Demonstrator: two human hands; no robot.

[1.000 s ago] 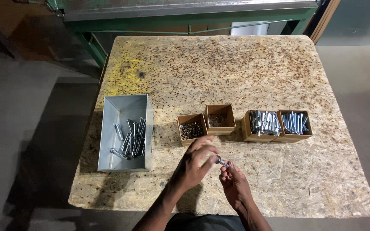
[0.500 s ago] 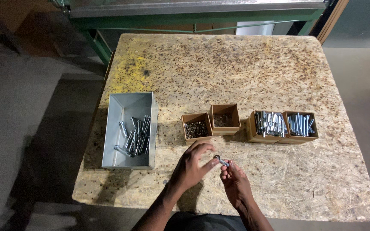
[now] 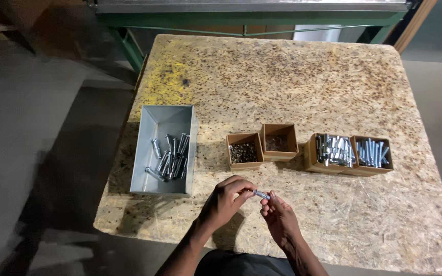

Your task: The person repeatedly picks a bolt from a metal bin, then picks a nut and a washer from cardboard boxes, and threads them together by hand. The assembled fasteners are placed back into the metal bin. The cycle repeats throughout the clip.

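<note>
- Hands meet over the near edge of the tabletop (image 3: 292,76), a little left of its middle, both raised just above the board.
- The left hand (image 3: 223,202) has its fingers closed on one end of a small silver bolt (image 3: 261,194), pinching it between thumb and fingertips.
- The right hand (image 3: 280,220) grips the other end of the same bolt, its fingers curled shut around it, so the bolt lies nearly level between the 2 hands.
- Beyond the left hand, near the left edge, stands a grey metal bin (image 3: 166,148), rectangular and open-topped, with a loose heap of silver bolts lying in its near half.
- Just past the hands, about the middle of the tabletop, sit 2 small brown cardboard boxes touching at their sides: the left small box (image 3: 244,151) holds a pile of small dark pieces, too fine to tell apart; the right small box (image 3: 280,142) sits slightly farther back and its contents are dim.
- To the right, toward the right edge, are 2 more cardboard boxes joined side by side: the nearer-to-centre one, the third box (image 3: 328,153), and the outermost box (image 3: 372,155), both filled with long silver bolts.
- The far half of the tabletop is bare chipboard with a yellow stain (image 3: 172,71) near the far left corner.
- Past the far edge runs a green metal frame (image 3: 231,20).
</note>
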